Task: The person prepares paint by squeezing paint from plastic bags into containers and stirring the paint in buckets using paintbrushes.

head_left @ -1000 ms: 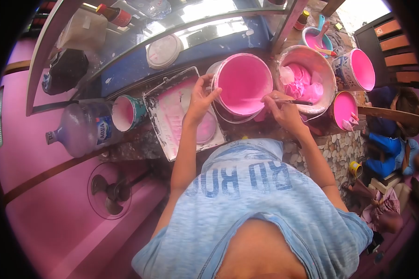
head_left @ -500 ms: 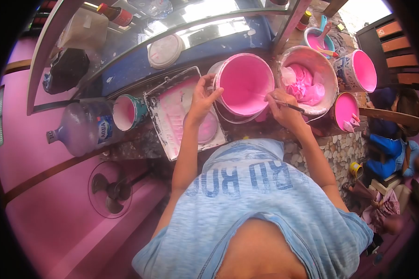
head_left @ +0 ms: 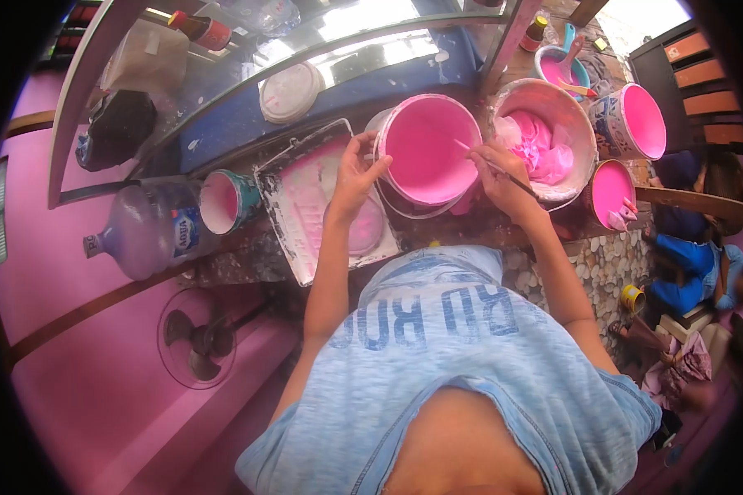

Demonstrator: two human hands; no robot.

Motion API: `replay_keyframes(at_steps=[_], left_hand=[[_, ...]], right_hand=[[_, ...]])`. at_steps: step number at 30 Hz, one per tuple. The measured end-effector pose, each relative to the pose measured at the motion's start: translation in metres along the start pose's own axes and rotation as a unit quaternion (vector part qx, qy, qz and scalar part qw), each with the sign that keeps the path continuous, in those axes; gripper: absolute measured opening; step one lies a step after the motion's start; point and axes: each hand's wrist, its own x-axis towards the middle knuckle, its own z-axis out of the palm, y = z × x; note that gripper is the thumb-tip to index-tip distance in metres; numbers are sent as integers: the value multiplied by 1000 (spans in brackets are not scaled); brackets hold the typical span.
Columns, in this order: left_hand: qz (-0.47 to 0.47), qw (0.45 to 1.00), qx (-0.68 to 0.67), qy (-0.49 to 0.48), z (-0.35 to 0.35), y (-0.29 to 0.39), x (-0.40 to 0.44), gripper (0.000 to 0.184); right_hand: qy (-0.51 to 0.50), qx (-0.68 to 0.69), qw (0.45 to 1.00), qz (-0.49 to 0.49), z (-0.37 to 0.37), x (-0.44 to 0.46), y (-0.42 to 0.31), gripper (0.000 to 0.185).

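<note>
Clasped at 9 o'clock on the rim by the left hand [head_left: 357, 175], thumb and fingers apart around the edge: paint bucket [head_left: 421, 153], on the bench [head_left: 489, 234], toward 1 o'clock in view. Pinched in the fingers of the right hand [head_left: 501, 175], at the bucket's 4 o'clock side: slim brush [head_left: 517, 181], tip over the bucket's mouth. At 3 o'clock from the bucket: tub [head_left: 584, 124] with crumpled pink material [head_left: 538, 147]. At 8 o'clock: paint tray [head_left: 309, 194].

I'm on one head-worn view, wide and round-edged, looking forward and steeply down. Shirt [head_left: 437, 322] nearest, fills bottom. Left hand [head_left: 357, 180], right hand [head_left: 504, 181], bucket [head_left: 432, 148] near centre, a bit farther out. Pebbled floor [head_left: 590, 268] lower, off right.
</note>
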Motion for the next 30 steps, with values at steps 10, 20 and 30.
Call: replay_keyframes(at_steps=[10,20,30], left_hand=[[12,999,45,7,3,1,-5,47],[2,996,84,44,12,-2,-8,49],[-6,994,58,94,39,1,-15,51]], right_hand=[[-18,28,999,-5,0,-6,9,12],[20,51,998,-41,9,-15,22,10],[-18,116,992,-47,-8,-19,32,9]])
